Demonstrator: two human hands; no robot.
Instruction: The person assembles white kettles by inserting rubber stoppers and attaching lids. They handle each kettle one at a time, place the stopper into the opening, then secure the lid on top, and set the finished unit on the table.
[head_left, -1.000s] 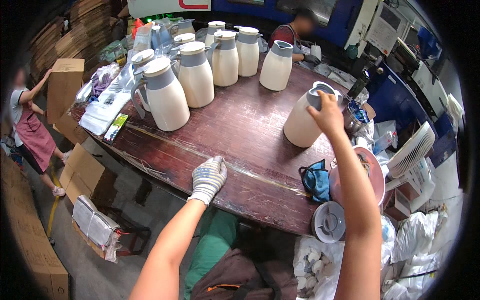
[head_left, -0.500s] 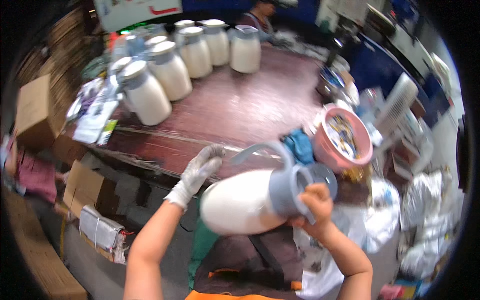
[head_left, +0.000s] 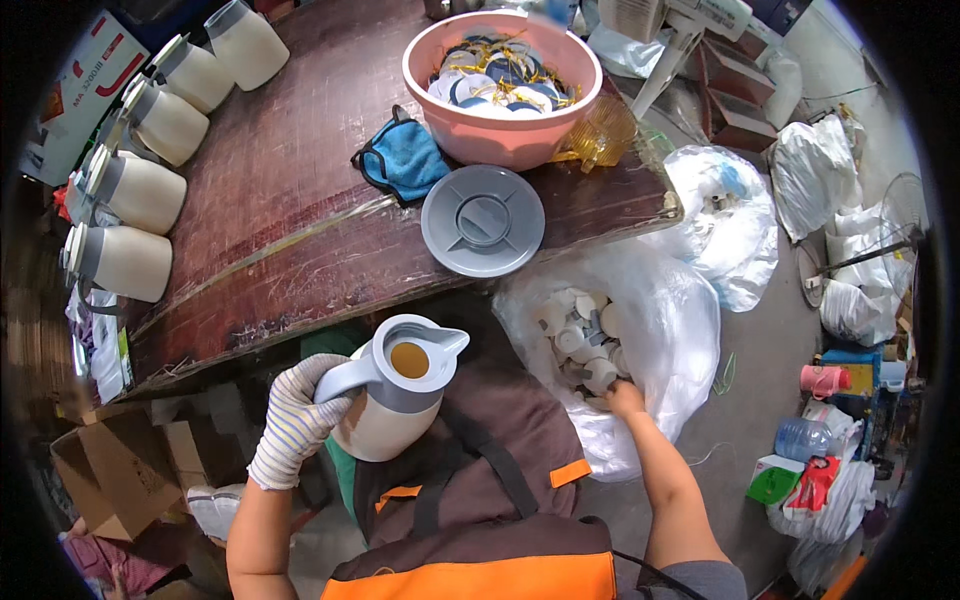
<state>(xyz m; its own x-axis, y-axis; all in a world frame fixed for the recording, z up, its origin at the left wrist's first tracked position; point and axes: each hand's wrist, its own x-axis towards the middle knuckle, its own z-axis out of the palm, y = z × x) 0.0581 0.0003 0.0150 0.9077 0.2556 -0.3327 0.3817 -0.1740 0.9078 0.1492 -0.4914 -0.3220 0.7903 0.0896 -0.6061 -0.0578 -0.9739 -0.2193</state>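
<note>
My left hand point(head_left: 300, 412), in a striped knit glove, is closed around the grey handle of a cream vacuum jug point(head_left: 385, 428). The jug stands upright against my apron point(head_left: 520, 430), its spout pointing right and its lidless mouth showing an amber inside. My bare right hand point(head_left: 626, 399) reaches into a clear plastic bag point(head_left: 668, 330) of white and grey lids point(head_left: 572, 340). Its fingertips are among the lids and mostly hidden, so I cannot see whether they grip one. On the table edge ahead lies a round grey disc point(head_left: 483, 221) with a ribbed face.
On the dark red table point(head_left: 270, 165) are a pink basin point(head_left: 500, 135) of round tags with yellow strings, a blue cloth mask point(head_left: 402, 160) and several cream jugs point(head_left: 125, 262) at the left. Cardboard boxes point(head_left: 120, 475) sit lower left; white bags point(head_left: 720, 225) stand at the right.
The jug went from lying tilted with my right hand at its top to upright in my left hand. My right hand moved down into the bag of lids. The view turned rightward and down.
</note>
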